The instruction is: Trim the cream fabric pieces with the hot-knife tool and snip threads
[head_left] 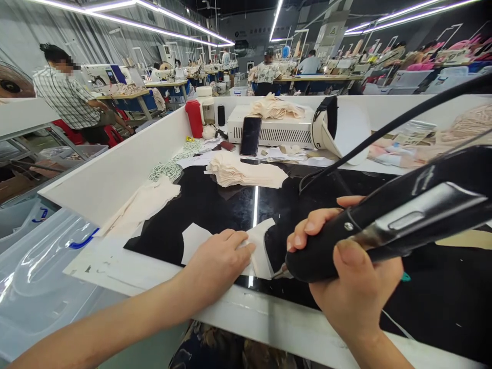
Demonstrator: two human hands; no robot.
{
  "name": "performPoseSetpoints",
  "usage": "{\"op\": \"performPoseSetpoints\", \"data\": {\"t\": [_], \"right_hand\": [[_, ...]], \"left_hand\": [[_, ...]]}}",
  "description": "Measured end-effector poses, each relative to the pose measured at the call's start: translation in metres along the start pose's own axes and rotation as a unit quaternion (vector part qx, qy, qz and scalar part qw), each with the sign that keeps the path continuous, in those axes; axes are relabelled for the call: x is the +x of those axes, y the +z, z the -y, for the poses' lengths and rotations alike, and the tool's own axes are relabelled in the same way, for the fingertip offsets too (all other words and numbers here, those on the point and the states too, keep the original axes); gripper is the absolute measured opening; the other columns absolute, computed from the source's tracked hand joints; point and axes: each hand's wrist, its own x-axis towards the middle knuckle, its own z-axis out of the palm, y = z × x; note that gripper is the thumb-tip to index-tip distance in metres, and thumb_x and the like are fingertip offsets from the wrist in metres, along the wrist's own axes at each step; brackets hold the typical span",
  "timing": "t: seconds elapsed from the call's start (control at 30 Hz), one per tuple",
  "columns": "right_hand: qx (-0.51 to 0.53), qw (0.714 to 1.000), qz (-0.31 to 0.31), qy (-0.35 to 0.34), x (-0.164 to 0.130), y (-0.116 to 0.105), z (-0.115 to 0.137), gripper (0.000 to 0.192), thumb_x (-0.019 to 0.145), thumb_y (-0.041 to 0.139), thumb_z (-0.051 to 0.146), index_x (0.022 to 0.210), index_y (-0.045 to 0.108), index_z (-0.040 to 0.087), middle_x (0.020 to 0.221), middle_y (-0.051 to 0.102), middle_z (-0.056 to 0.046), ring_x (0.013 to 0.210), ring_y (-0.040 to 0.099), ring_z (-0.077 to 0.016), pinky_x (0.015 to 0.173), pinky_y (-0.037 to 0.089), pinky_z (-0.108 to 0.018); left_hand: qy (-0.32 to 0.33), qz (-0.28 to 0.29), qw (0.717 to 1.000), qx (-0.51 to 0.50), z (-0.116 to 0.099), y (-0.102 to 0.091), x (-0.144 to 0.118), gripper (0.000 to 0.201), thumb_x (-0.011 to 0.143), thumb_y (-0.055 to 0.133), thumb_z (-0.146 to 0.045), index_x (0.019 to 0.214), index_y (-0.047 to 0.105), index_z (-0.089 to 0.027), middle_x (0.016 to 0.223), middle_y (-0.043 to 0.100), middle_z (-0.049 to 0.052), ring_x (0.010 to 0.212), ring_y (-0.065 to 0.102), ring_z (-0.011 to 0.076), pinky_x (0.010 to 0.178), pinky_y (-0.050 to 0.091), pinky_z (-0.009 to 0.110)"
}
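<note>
My left hand (221,259) lies flat over a white cut piece (262,251), fingers pressing its middle against the black tabletop (238,207). Whether it is cloth or card, one layer or several, I cannot tell. In my right hand (357,287) is a thick black corded power tool (326,251) with a long silver lever on its side. Its thin metal tip (282,271) points left, at the lower right corner of the white piece. Beyond my hands lies a stack of cream fabric pieces (246,171). More cream pieces (142,202) lie at the left edge.
A phone (250,136) leans against a white vented box (271,125) with cloth on top. Left of it stand a red cup (194,119) and tangled pale green cord (167,169). The tool's black cable (369,141) arcs up right. A person (71,95) sits at far left.
</note>
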Motion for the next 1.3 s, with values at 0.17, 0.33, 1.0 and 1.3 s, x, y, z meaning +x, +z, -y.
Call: {"op": "performPoseSetpoints", "data": {"t": [0.17, 0.33, 1.0, 1.3], "right_hand": [[-0.014, 1.0, 0.008, 0.0, -0.004, -0.004, -0.005, 0.048, 0.09, 0.101, 0.047, 0.122, 0.07, 0.029, 0.084, 0.075, 0.005, 0.061, 0.07, -0.0185, 0.059, 0.06, -0.034], [-0.012, 1.0, -0.001, -0.003, -0.004, -0.002, -0.004, 0.048, 0.088, 0.101, 0.047, 0.121, 0.071, 0.029, 0.083, 0.076, 0.005, 0.06, 0.069, -0.0181, 0.058, 0.06, -0.034], [-0.003, 1.0, 0.004, 0.003, -0.004, 0.0, -0.001, 0.046, 0.088, 0.102, 0.046, 0.12, 0.074, 0.029, 0.084, 0.075, 0.004, 0.06, 0.071, -0.0177, 0.054, 0.063, -0.032], [-0.006, 1.0, 0.011, -0.001, -0.004, -0.005, -0.003, 0.043, 0.09, 0.101, 0.044, 0.121, 0.075, 0.029, 0.085, 0.076, 0.004, 0.062, 0.072, -0.0169, 0.058, 0.064, -0.031]], "left_hand": [[-0.01, -0.011, 1.0, 0.021, -0.005, -0.002, -0.004, 0.009, 0.113, 0.069, -0.015, 0.122, 0.069, -0.018, 0.123, 0.077, 0.012, 0.1, 0.074, 0.0271, 0.086, 0.064, 0.04], [-0.026, -0.017, 0.997, 0.066, -0.011, -0.006, -0.009, 0.007, 0.116, 0.065, -0.021, 0.11, 0.067, -0.019, 0.105, 0.075, 0.008, 0.087, 0.07, 0.0262, 0.074, 0.06, 0.039], [0.177, -0.066, 0.976, -0.107, 0.0, 0.01, -0.004, 0.029, 0.124, 0.046, -0.012, 0.128, 0.075, -0.015, 0.121, 0.083, 0.009, 0.12, 0.08, 0.0206, 0.113, 0.064, 0.031], [0.162, -0.094, 0.978, -0.092, 0.002, 0.013, -0.006, 0.023, 0.123, 0.053, -0.016, 0.128, 0.076, -0.015, 0.125, 0.084, 0.011, 0.126, 0.077, 0.0218, 0.119, 0.059, 0.036]]}}
